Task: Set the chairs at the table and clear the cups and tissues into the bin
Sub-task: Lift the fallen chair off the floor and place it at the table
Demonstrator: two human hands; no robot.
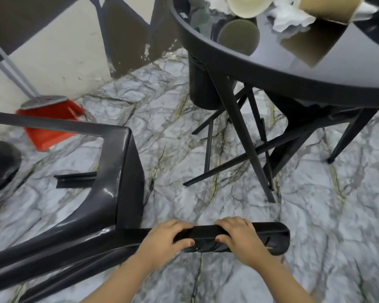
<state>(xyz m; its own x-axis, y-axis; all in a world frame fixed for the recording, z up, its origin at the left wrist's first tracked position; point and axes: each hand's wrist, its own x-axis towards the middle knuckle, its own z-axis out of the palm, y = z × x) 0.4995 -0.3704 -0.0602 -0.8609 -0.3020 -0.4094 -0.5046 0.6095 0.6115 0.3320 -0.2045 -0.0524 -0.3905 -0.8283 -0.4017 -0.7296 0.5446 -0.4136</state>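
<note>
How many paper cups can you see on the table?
1 for sure: a cream paper cup lying tipped among the white tissues at the top of the black table, beside a cardboard box. More may be hidden beyond the picture's edge.

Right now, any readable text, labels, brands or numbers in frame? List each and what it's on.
No text can be read.
Small pale sticker on the table rim: too small and blurred to read.
Box, cup, tissues, red dustpan: no print shows.
Black chair, gripped by the left hand and right hand: no markings show.
</note>
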